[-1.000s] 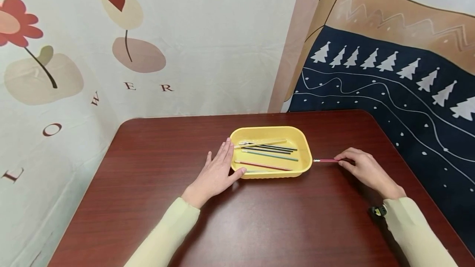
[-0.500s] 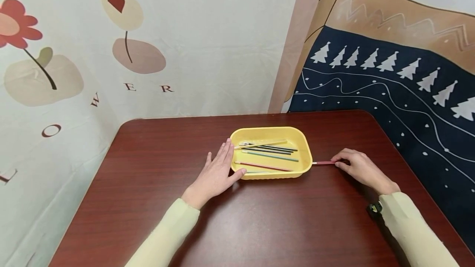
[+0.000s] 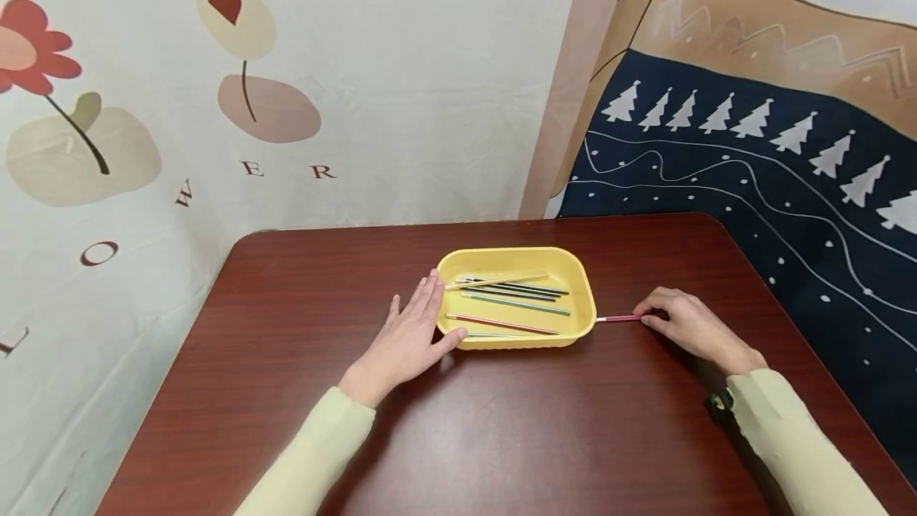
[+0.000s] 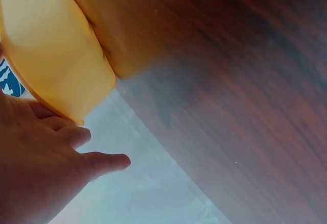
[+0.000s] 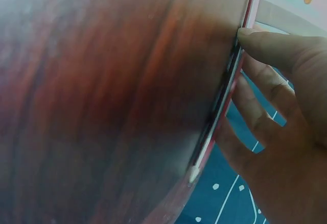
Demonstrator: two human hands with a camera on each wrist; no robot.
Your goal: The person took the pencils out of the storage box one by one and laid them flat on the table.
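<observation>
A yellow plastic tray [image 3: 516,343] sits on the dark red-brown table, with several pencils lying in it. Among them are a red pencil [image 3: 501,323], a teal pencil [image 3: 517,304], a yellow pencil [image 3: 494,281] and black ones partly under the yellow one. My left hand [image 3: 403,347] rests against the tray's left end, fingers straight along the rim and thumb at the front corner. To the right of the tray, my right hand [image 3: 691,330] pinches a pinkish-red pencil [image 3: 618,318] between thumb and fingertips. This pencil lies low over the table, its white end right at the tray's right end.
The wood-grain table [image 3: 516,428] has rounded far corners. Behind it hangs a pale cloth [image 3: 401,102] printed with flowers and letters. A navy cloth [image 3: 688,173] with white trees hangs at the right edge.
My right hand has moved left with the pinched pencil, slightly toward me. The tray and my left hand have shifted slightly left in the last half second.
</observation>
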